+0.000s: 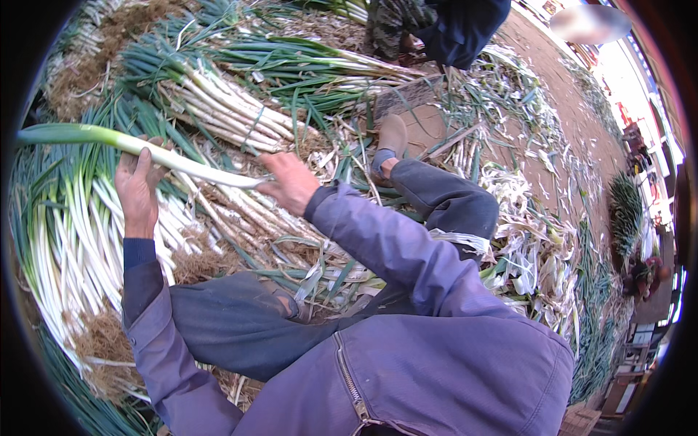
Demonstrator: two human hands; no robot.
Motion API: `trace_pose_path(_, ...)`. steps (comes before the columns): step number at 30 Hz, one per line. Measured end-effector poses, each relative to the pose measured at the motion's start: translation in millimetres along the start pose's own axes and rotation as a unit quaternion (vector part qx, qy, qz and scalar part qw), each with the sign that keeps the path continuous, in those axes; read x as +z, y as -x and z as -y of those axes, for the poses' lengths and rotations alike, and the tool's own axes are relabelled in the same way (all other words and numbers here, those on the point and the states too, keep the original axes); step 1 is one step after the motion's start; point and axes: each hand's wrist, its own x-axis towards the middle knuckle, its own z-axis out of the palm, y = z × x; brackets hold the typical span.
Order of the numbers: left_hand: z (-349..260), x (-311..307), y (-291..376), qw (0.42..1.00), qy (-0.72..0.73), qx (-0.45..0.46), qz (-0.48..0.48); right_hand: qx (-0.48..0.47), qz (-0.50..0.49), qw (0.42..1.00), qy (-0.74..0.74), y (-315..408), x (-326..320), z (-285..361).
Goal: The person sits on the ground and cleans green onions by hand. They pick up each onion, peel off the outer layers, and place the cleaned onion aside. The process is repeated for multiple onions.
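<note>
A long green onion [185,164] with a white shank and green top lies across both hands. My left hand [140,177] supports it from below near the middle, thumb against the shank. My right hand [289,182] grips its root end; the roots are mostly hidden by the fingers. Under and beside my left hand lies a pile of white-shanked green onions [76,240] with brown roots. Between my hands and lap are onions with soil-brown shanks [245,212]. Beyond my hands, another bundle of green onions [229,109] lies on the ground.
Peeled onion skins and leaves [534,234] heap beside my right knee. A wooden board [409,98] lies past my shoe. At the top, another person [452,32] is close to more green onions [305,65]. Bare earth with scattered scraps [545,82] extends to the right.
</note>
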Motion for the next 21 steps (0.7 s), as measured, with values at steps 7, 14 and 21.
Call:
trace_pose_path(7,-18.6,1.3,13.4,0.994,0.008,0.029,0.107,-0.061,0.013,0.942,-0.330,4.6,39.7,56.6)
trace_pose_path(14,-23.6,-26.5,10.1,0.989,0.139,0.045,-0.011,0.004,0.055,0.970,-0.237,75.3,81.2,29.4)
trace_pose_path(21,6.4,-7.4,36.4,0.995,0.061,0.026,-0.080,-0.024,0.030,0.979,-0.202,13.6,82.2,93.7)
